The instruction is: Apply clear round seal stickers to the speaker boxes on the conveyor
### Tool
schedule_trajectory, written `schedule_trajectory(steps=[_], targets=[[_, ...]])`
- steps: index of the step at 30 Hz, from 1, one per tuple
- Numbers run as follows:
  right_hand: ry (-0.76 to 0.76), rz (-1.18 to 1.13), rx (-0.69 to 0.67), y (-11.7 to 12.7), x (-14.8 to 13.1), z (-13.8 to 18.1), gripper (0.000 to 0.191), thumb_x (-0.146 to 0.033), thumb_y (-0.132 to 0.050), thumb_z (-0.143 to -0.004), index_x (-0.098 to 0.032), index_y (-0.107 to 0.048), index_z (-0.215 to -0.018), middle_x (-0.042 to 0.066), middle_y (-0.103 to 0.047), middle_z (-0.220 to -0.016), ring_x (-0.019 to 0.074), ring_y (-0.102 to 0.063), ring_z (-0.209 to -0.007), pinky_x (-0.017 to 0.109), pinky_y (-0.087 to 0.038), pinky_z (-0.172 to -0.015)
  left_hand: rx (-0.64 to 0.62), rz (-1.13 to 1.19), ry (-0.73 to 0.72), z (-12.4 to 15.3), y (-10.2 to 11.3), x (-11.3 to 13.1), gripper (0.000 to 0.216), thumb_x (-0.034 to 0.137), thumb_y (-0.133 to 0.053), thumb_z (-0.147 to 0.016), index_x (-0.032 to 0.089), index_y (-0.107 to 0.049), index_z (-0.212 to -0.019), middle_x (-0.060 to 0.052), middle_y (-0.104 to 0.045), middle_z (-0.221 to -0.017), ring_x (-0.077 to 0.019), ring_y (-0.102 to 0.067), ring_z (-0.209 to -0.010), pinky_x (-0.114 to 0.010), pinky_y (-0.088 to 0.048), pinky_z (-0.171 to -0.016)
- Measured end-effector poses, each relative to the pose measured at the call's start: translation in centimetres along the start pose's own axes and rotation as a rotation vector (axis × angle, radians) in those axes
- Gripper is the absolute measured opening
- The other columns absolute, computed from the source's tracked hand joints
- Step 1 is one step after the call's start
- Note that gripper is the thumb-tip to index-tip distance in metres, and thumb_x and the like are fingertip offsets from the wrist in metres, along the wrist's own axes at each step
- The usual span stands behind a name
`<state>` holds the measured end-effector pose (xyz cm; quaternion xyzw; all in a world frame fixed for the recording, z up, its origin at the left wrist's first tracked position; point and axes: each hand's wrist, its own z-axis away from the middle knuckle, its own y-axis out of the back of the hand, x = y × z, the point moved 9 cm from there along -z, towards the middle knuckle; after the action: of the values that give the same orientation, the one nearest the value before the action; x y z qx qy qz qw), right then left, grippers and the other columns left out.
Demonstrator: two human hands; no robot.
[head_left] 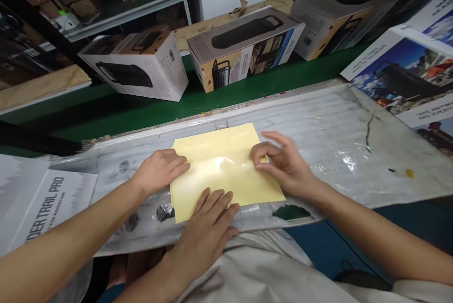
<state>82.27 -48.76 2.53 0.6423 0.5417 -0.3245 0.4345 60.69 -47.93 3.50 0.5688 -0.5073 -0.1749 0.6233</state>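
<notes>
Glossy yellow sheets [212, 171], loosely stacked, lie on the plastic-covered table below me. Near their front edge my left hand [212, 223] rests flat, palm down, with fingers extended. At the right edge my right hand [283, 164] is curled, thumb and forefinger in a pinch at the top sheet. Its exact fingertip contact is slightly blurred. Another hand [161, 168], on an arm coming in from the left, touches the left edge of the sheets and seems to be a co-worker's.
Printed boxes stand on the green ledge: a white one [141, 69], a long one [244, 46] and a bigger one [354, 15]. More boxes [406, 76] are on the right. A white carton [67, 194] lies at the left. The tabletop [329, 138] has torn film.
</notes>
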Motion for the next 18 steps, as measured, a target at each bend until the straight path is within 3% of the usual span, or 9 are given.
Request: schedule_trajectory(steps=[2, 4, 9, 14, 18], targets=[[-0.042, -0.163, 0.188, 2.8, -0.5, 0.0, 0.063, -0.025, -0.07, -0.097, -0.046, -0.04, -0.148, -0.003, -0.065, -0.083, 0.0211, -0.069, -0.088, 0.044, -0.058, -0.092, -0.025, -0.041, -0.029, 1.1, -2.7, 4.0, 0.038, 0.029, -0.056, -0.104, 0.027, -0.06, -0.142, -0.007, -0.069, -0.138, -0.0256, -0.064, -0.131, -0.051, -0.053, -0.115], [-0.078, -0.307, 0.309, 4.8, -0.8, 0.1, 0.065, -0.027, -0.078, -0.091, -0.052, -0.048, -0.143, -0.004, -0.065, -0.082, 0.0213, -0.069, -0.082, 0.044, -0.06, -0.086, -0.064, -0.059, -0.045, 1.4, -4.3, 6.1, 0.037, 0.024, -0.057, -0.103, 0.019, -0.058, -0.139, -0.012, -0.066, -0.141, -0.0274, -0.059, -0.137, -0.056, -0.045, -0.121], [-0.143, -0.45, 0.405, 6.6, -1.1, 0.0, 0.069, -0.032, -0.088, -0.082, -0.056, -0.055, -0.138, -0.004, -0.06, -0.078, 0.0202, -0.063, -0.068, 0.041, -0.06, -0.068, -0.157, -0.022, -0.066, -0.4, -5.4, 7.1, 0.041, 0.031, -0.055, -0.105, 0.019, -0.055, -0.144, -0.013, -0.057, -0.153, -0.0277, -0.045, -0.15, -0.056, -0.039, -0.125], [-0.133, -0.52, 0.389, 5.9, -1.4, -0.9, 0.07, -0.029, -0.089, -0.082, -0.052, -0.055, -0.138, -0.005, -0.064, -0.078, 0.0172, -0.064, -0.067, 0.036, -0.059, -0.068, -0.169, -0.164, 0.021, -1.5, -6.3, 4.6, 0.075, 0.053, -0.062, -0.098, 0.012, -0.04, -0.157, -0.021, -0.038, -0.166, -0.0381, -0.03, -0.158, -0.069, -0.037, -0.121], [-0.135, -0.478, 0.252, 4.8, -1.6, -2.7, 0.069, -0.029, -0.081, -0.09, -0.049, -0.045, -0.145, -0.004, -0.068, -0.08, 0.0168, -0.066, -0.069, 0.034, -0.058, -0.067, -0.036, -0.318, 0.125, -0.2, -5.2, 0.0, 0.07, 0.048, -0.059, -0.101, 0.017, -0.037, -0.16, -0.018, -0.041, -0.164, -0.0384, -0.038, -0.154, -0.064, -0.046, -0.114]])
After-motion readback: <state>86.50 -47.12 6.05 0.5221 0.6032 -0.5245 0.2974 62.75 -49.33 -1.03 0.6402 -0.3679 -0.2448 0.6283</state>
